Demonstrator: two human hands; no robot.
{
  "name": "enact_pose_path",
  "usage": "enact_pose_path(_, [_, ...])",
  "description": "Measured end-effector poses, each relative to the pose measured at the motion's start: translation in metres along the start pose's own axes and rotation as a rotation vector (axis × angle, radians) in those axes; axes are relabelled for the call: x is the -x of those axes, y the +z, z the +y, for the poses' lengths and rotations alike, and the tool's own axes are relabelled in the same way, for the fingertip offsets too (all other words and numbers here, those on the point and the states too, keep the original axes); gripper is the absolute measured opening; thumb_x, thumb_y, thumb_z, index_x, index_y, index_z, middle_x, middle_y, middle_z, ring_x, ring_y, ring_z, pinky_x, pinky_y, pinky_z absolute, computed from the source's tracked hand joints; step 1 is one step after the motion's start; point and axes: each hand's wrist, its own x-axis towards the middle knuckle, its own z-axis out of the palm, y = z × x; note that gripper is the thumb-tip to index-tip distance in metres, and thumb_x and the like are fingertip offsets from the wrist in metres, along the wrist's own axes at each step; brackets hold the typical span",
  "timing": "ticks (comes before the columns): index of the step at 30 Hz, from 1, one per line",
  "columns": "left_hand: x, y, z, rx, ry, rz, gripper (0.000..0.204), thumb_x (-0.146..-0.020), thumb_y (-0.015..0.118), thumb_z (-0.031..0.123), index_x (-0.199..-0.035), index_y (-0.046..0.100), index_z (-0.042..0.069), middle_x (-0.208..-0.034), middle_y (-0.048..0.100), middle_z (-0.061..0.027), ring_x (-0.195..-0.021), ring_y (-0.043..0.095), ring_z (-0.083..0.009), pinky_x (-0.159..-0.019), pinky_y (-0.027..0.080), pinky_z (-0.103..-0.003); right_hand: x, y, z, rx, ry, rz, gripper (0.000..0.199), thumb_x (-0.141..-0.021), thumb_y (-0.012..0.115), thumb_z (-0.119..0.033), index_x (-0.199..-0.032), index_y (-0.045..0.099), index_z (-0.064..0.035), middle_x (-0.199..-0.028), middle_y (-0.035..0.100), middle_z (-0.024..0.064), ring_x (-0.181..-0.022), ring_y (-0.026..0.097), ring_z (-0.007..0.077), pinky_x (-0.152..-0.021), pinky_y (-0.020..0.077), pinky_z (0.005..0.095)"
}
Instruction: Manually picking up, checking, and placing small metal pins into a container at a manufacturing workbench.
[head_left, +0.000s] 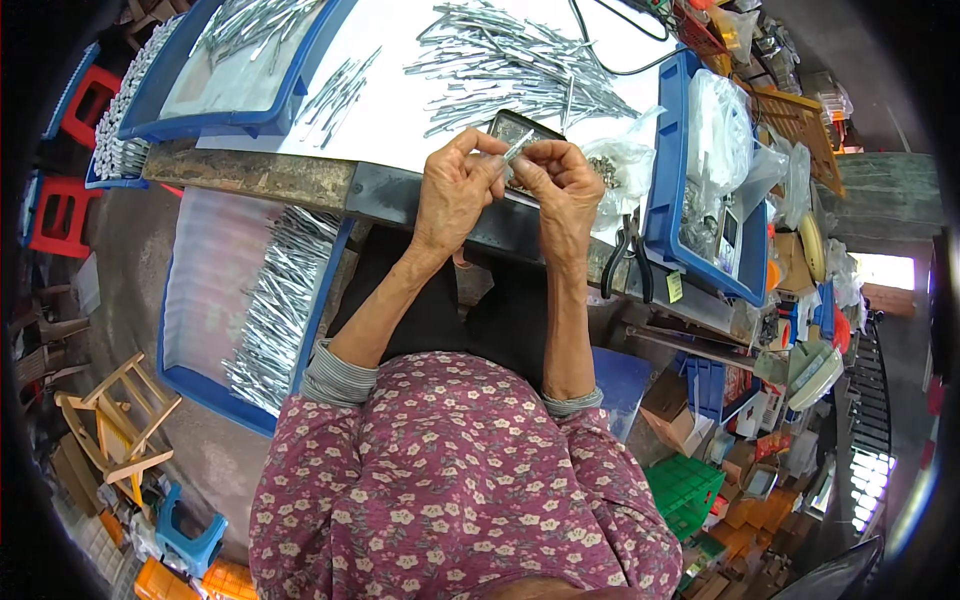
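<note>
Silvery strip [519, 146] between left hand [452, 190], right hand [566, 192]; forearms [385, 305] forward, each grip pinching it.

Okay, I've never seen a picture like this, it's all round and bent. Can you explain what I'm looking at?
Of course. There is no machine here, just a person's bare left hand and right hand. The one picture comes from a wide fisheye camera worn on the head, looking down, which is why straight edges curve and the corners are dark.

On the white work surface lie a big heap of slim silvery pieces and a smaller bunch to its left. A blue tray stands on the left, and a blue bin on the right.

Between the fingers of both hands is one small silvery piece; its exact kind is too small to tell.
</note>
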Motion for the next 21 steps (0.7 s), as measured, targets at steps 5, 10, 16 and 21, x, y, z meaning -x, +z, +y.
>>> enact_pose_path(5, [0.001,0.000,0.000,-0.055,0.003,0.035,0.008,-0.085,0.051,0.006,-0.089,0.055,0.000,-0.055,0.050,0.0019,-0.045,0.038,-0.0002,-0.041,0.027,-0.015,0.001,0.005,-0.001,0.059,-0.018,0.019,0.012,-0.075,0.061,0.003,-0.085,0.055,0.0031,-0.075,0.059,0.0052,-0.066,0.058,0.0087,-0.060,0.0491,0.0199])
enact_pose_path(10, [0.001,-0.003,-0.004,0.002,0.007,0.004,0.011,-0.085,0.054,0.006,-0.093,0.054,0.000,-0.058,0.052,-0.0012,-0.045,0.036,-0.0002,-0.040,0.023,-0.013,0.001,0.006,0.001,0.112,-0.048,0.021,0.013,-0.074,0.062,0.003,-0.084,0.056,0.0021,-0.075,0.059,0.0048,-0.065,0.058,0.0088,-0.059,0.0493,0.0202])
enact_pose_path(16, [0.001,-0.008,0.003,0.145,-0.105,-0.043,0.009,-0.084,0.053,0.005,-0.091,0.055,0.000,-0.056,0.052,-0.0013,-0.042,0.034,-0.0001,-0.037,0.023,-0.014,-0.001,0.000,0.002,0.241,-0.174,0.001,0.014,-0.073,0.065,0.001,-0.084,0.056,0.0011,-0.076,0.061,0.0045,-0.068,0.059,0.0089,-0.062,0.0493,0.0201])
enact_pose_path(21, [0.002,-0.015,0.010,0.226,-0.203,-0.104,0.009,-0.083,0.053,0.005,-0.091,0.055,0.000,-0.056,0.051,-0.0015,-0.040,0.032,-0.0002,-0.036,0.021,-0.015,-0.005,-0.003,0.000,-0.133,-0.013,-0.078,0.029,-0.070,0.069,0.002,-0.094,0.052,0.0012,-0.076,0.061,0.0053,-0.069,0.058,0.0086,-0.062,0.0487,0.0198])
